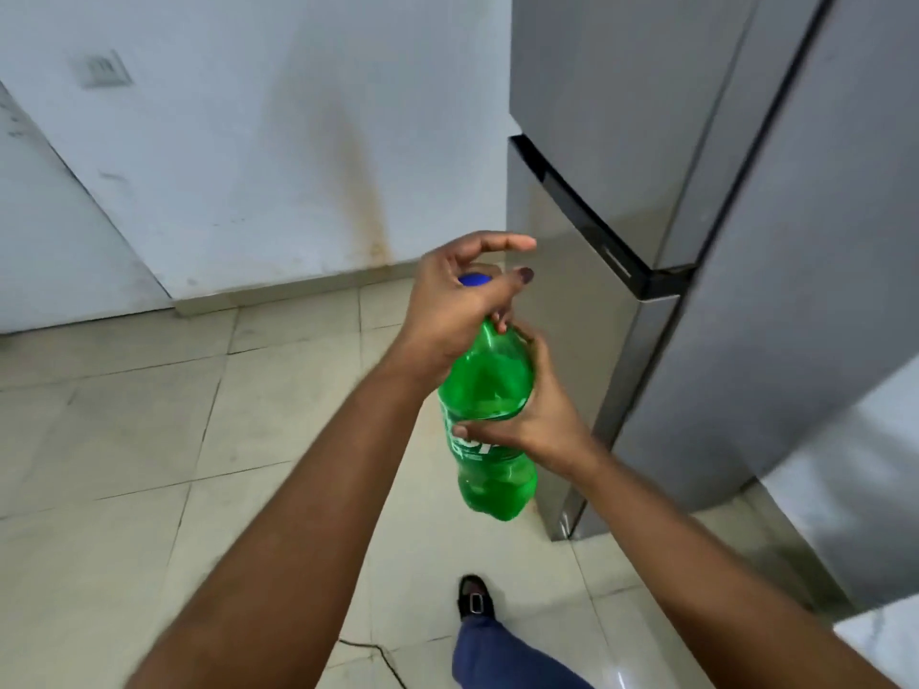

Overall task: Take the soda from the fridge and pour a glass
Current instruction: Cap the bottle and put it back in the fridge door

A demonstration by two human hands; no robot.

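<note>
Both forearms cropped below; blue cap (pixel 473 281) half-hidden under left hand (pixel 460 310).

Fridge (pixel 646 141) blocks right side, doors shut, grey face running from far top to near right. White wall (pixel 248 141) closes far side. Tile floor (pixel 124 440) left and centre open, wide free room there. Bottle (pixel 490 420) held mid-air just left of fridge corner, narrow gap between. Foot (pixel 475 596) and thin cable (pixel 378 653) on floor near centre. White counter edge (pixel 880 634) intrudes near right.
</note>
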